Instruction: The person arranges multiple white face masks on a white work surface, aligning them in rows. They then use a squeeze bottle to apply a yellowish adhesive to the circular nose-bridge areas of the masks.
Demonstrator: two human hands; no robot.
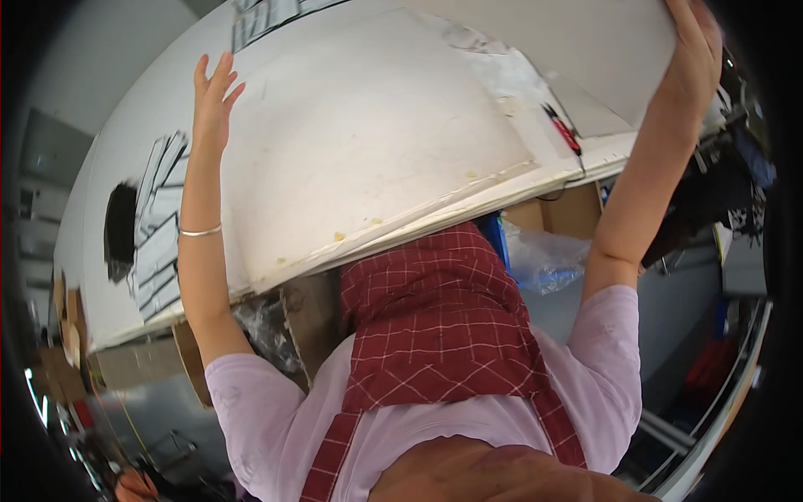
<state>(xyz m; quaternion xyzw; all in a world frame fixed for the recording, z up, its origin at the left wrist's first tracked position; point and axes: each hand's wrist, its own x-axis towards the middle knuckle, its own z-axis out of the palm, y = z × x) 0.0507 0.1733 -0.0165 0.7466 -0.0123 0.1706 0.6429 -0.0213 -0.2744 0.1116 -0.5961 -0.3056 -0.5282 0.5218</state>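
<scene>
I am pressing my flat, spread-fingered left hand [213, 100] at ten o'clock and right hand [696, 50] (grip unclear) at one o'clock on the white sheet [368, 134] covering the counter [125, 167], smoothing seemingly unfinished.

A large white sheet [368, 142] lies spread flat across a white table [125, 251], covering most of its top. Its surface is smooth, marked with faint smudges, and small yellowish crumbs dot its near edge. The left hand [213, 100] rests open on its far-left edge; the right hand [694, 42] presses its far-right corner.
</scene>
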